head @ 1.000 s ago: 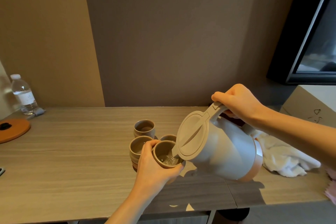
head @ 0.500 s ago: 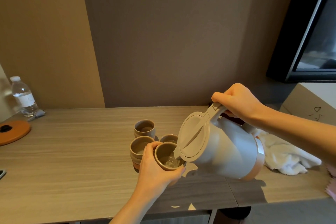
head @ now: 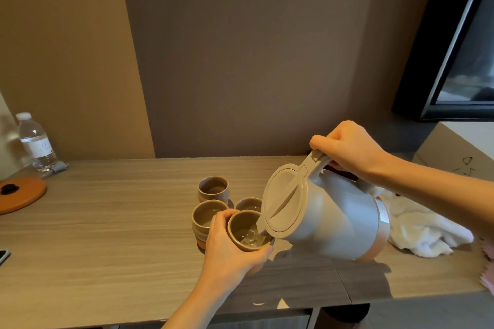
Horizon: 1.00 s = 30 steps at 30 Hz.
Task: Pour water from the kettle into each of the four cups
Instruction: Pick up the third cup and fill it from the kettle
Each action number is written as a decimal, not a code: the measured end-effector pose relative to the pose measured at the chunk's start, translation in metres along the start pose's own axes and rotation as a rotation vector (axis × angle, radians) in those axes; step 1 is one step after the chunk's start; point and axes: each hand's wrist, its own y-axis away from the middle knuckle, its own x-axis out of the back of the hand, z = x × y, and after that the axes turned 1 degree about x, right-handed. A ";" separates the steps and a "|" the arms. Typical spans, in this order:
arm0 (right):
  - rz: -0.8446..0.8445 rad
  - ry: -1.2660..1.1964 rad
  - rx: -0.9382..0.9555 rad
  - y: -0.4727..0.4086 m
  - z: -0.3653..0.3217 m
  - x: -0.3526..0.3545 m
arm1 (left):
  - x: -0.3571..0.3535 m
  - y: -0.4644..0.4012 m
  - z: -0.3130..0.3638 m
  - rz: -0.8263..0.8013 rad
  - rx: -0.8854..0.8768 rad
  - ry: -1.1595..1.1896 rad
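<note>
My right hand grips the handle of a grey kettle, which is tipped to the left with its lid closed. Its spout hangs over a brown cup that my left hand holds from the near left side. Water runs into this cup and ripples at its bottom. Three more brown cups stand on the wooden table: one at the back, one to the left touching my fingers, and one partly hidden behind the kettle's lid.
A white cloth lies right of the kettle. A water bottle and an orange round pad sit at the far left. A cardboard box stands at the right under a dark screen. A phone corner shows at the left edge.
The kettle has stayed tipped over the held cup while water keeps running in; the water in that cup has risen slightly. Both hands hold nearly the same positions.
</note>
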 end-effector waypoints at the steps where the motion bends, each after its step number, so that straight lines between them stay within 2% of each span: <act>1: 0.000 -0.002 0.001 0.000 0.000 0.000 | 0.000 0.000 0.000 0.001 -0.001 0.006; 30: -0.002 0.045 0.025 -0.004 0.004 -0.007 | -0.003 0.000 -0.008 -0.011 0.006 0.049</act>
